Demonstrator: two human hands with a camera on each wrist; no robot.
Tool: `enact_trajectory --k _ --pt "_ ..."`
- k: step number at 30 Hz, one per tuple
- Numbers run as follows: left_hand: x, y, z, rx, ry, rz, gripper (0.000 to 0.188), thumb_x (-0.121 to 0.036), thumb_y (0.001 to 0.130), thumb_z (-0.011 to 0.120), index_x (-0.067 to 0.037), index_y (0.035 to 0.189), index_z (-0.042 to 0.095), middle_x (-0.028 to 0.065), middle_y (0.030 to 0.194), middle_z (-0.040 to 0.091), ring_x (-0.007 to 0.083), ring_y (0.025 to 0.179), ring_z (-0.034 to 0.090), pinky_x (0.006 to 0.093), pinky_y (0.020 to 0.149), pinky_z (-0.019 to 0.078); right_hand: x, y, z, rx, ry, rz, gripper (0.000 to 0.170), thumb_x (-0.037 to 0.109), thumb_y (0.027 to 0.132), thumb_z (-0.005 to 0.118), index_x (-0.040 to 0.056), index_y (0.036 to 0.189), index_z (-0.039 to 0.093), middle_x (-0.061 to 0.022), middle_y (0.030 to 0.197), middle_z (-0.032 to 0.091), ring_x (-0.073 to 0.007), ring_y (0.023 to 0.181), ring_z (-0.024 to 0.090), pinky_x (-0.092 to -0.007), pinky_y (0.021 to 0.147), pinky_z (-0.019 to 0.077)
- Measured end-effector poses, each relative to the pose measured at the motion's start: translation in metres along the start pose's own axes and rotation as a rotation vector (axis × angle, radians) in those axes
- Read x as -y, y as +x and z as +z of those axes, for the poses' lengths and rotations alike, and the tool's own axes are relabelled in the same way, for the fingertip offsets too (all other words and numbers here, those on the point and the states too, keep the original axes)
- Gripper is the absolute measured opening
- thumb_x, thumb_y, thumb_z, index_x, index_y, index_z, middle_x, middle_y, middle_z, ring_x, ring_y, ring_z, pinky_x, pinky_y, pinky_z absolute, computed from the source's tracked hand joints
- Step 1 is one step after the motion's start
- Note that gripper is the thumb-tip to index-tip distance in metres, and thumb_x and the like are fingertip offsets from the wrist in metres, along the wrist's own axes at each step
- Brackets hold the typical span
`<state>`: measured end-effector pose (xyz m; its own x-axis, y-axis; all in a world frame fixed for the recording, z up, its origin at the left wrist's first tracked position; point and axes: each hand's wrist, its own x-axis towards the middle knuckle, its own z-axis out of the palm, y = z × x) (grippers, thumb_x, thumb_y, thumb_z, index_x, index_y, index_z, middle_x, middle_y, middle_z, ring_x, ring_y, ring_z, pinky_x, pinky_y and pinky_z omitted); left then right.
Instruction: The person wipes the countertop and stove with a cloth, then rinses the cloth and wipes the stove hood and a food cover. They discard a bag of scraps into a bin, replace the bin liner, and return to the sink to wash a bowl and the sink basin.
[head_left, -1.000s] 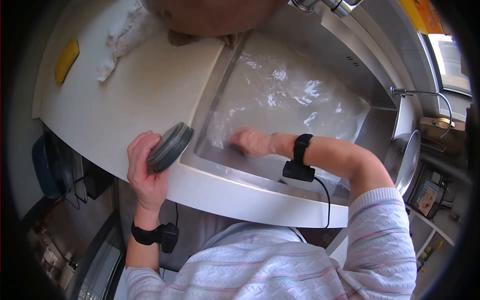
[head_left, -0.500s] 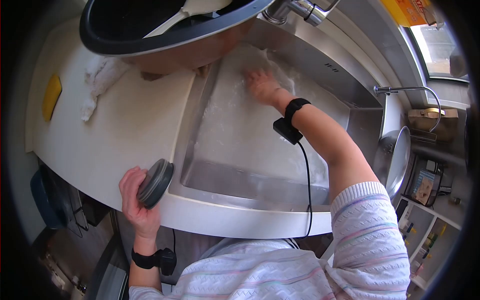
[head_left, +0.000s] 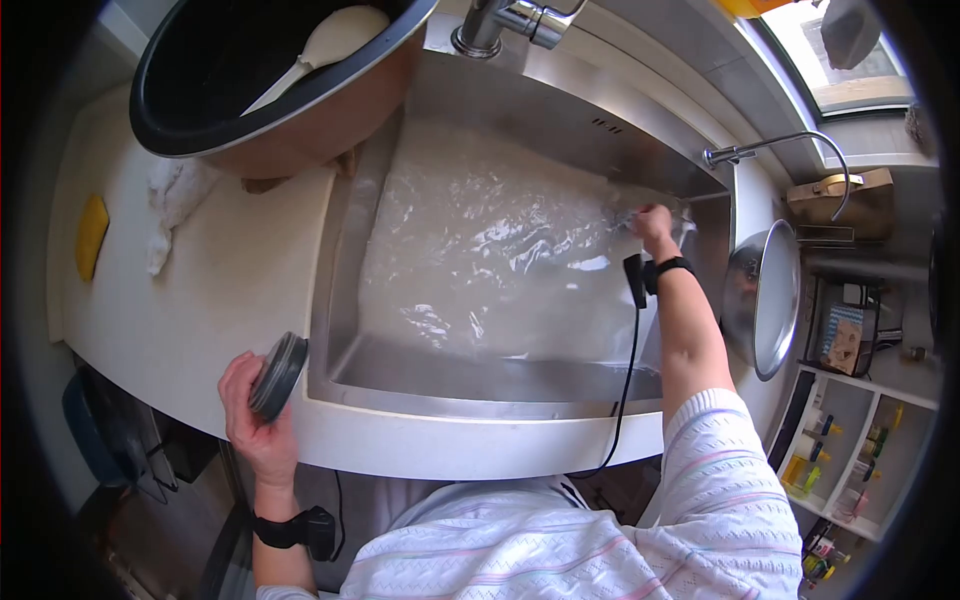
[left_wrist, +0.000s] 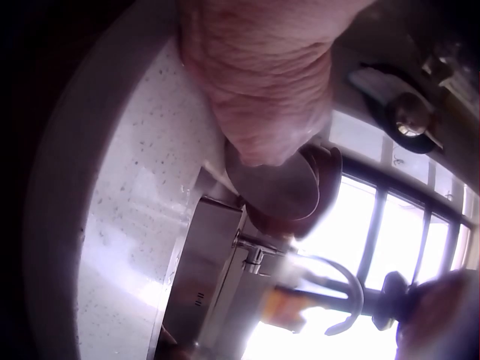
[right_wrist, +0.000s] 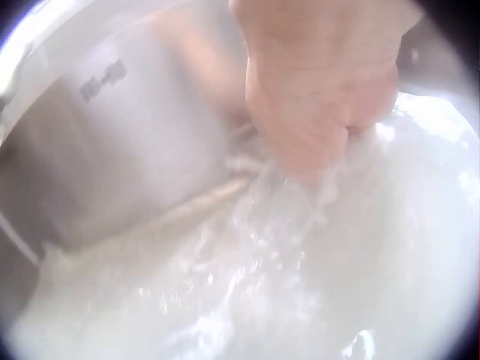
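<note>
My left hand (head_left: 262,420) grips a round dark grey-green lid (head_left: 279,375) with a paler band round its side, at the counter's front edge left of the sink. In the left wrist view the flat face of the lid (left_wrist: 274,187) shows beyond the hand. My right hand (head_left: 655,228) dips into cloudy whitish water (head_left: 480,260) near the far right corner of the steel sink (head_left: 500,105). Ripples and splashes surround that hand (right_wrist: 322,112) in the right wrist view. Its fingers are hidden under the water, so I cannot tell whether they hold anything.
A large dark-lined pot (head_left: 300,140) with a white ladle (head_left: 335,40) stands at the back left. A white cloth (head_left: 178,200) and a yellow sponge (head_left: 91,237) lie on the counter. A faucet (head_left: 490,28) rises behind the sink; a metal bowl (head_left: 775,300) leans at right.
My right hand has swept from the sink's near left, across the back, to the far right corner, stirring the water. My left hand still grips the lid.
</note>
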<state>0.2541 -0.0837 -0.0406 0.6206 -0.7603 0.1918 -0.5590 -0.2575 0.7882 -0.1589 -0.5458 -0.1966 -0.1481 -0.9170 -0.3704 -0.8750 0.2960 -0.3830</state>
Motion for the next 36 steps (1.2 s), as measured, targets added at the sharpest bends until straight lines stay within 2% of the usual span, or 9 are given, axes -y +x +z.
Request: enact_trajectory --k 1,3,7,12,16,18,22,26,36 --pt "-0.001 0.000 0.001 0.003 -0.002 0.001 0.029 -0.009 0.081 0.061 0.000 0.108 0.052 0.0133 0.112 0.050 0.0259 0.108 0.047 0.0352 0.094 0.0342 -0.012 0.010 -0.008 -0.002 0.000 0.003 0.020 0.002 0.074 0.051 0.0023 0.093 0.057 -0.0133 0.089 0.060 -0.0256 0.074 0.061 -0.0368 0.064 0.0508" --pt "-0.003 0.001 0.004 -0.048 -0.004 -0.015 0.035 -0.001 0.071 0.062 0.001 0.105 0.053 0.0138 0.104 0.054 0.0298 0.105 0.048 0.0362 0.090 0.0376 -0.027 0.030 -0.013 -0.155 1.011 -0.022 0.009 0.001 0.074 0.054 0.0046 0.081 0.057 -0.0090 0.077 0.058 -0.0206 0.068 0.059 -0.0346 0.056 0.0502" --pt "0.000 0.000 0.004 -0.035 0.004 -0.006 0.036 0.000 0.071 0.062 0.001 0.105 0.053 0.0151 0.106 0.053 0.0301 0.105 0.048 0.0360 0.091 0.0369 0.017 0.034 0.002 -0.096 1.327 -0.011 0.006 0.004 0.077 0.054 0.0043 0.082 0.057 -0.0067 0.079 0.058 -0.0173 0.067 0.058 -0.0320 0.054 0.0483" --pt "0.001 -0.001 0.004 -0.043 -0.008 -0.038 0.036 0.002 0.071 0.061 0.001 0.106 0.053 0.0161 0.108 0.052 0.0299 0.106 0.048 0.0353 0.092 0.0361 0.148 -0.041 0.079 0.047 1.041 -0.196 0.024 0.010 0.075 0.062 -0.0017 0.096 0.062 -0.0054 0.084 0.062 -0.0151 0.076 0.059 -0.0256 0.067 0.0453" --pt "0.000 0.000 0.004 -0.036 -0.001 -0.038 0.036 0.002 0.071 0.060 0.002 0.106 0.053 0.0163 0.108 0.052 0.0297 0.106 0.047 0.0351 0.092 0.0358 0.242 -0.087 0.128 0.133 0.401 -0.679 0.021 0.010 0.080 0.056 0.0039 0.099 0.064 -0.0099 0.089 0.066 -0.0182 0.082 0.062 -0.0292 0.075 0.0481" --pt "-0.001 -0.001 0.004 -0.044 0.013 -0.064 0.036 0.002 0.071 0.060 0.002 0.106 0.053 0.0158 0.108 0.051 0.0297 0.106 0.047 0.0351 0.092 0.0357 0.261 -0.093 0.139 -0.014 0.202 -1.031 0.022 0.010 0.077 0.056 0.0075 0.097 0.064 -0.0137 0.090 0.065 -0.0257 0.084 0.062 -0.0325 0.076 0.0484" --pt "0.001 -0.001 0.006 -0.029 0.016 -0.040 0.035 0.000 0.072 0.059 0.002 0.107 0.053 0.0147 0.107 0.051 0.0293 0.107 0.047 0.0351 0.092 0.0357 0.258 -0.081 0.114 0.080 -0.074 -1.053 0.021 0.012 0.076 0.056 0.0094 0.095 0.065 -0.0144 0.090 0.063 -0.0299 0.087 0.061 -0.0347 0.076 0.0486" --pt "0.005 -0.004 0.007 -0.057 -0.016 -0.055 0.033 -0.005 0.075 0.058 0.002 0.107 0.052 0.0132 0.107 0.051 0.0287 0.108 0.046 0.0359 0.092 0.0352 0.187 -0.048 0.052 0.048 -0.234 -0.902 0.018 0.017 0.076 0.055 0.0134 0.089 0.067 -0.0144 0.088 0.063 -0.0314 0.082 0.060 -0.0400 0.074 0.0484" --pt "0.008 -0.007 0.009 -0.046 -0.011 -0.012 0.033 0.002 0.078 0.056 -0.001 0.111 0.051 0.0125 0.111 0.051 0.0283 0.110 0.046 0.0390 0.095 0.0336 0.025 0.004 -0.081 -0.314 -0.859 -0.447 0.019 0.014 0.078 0.050 0.0124 0.085 0.067 -0.0131 0.087 0.064 -0.0296 0.085 0.061 -0.0398 0.076 0.0463"
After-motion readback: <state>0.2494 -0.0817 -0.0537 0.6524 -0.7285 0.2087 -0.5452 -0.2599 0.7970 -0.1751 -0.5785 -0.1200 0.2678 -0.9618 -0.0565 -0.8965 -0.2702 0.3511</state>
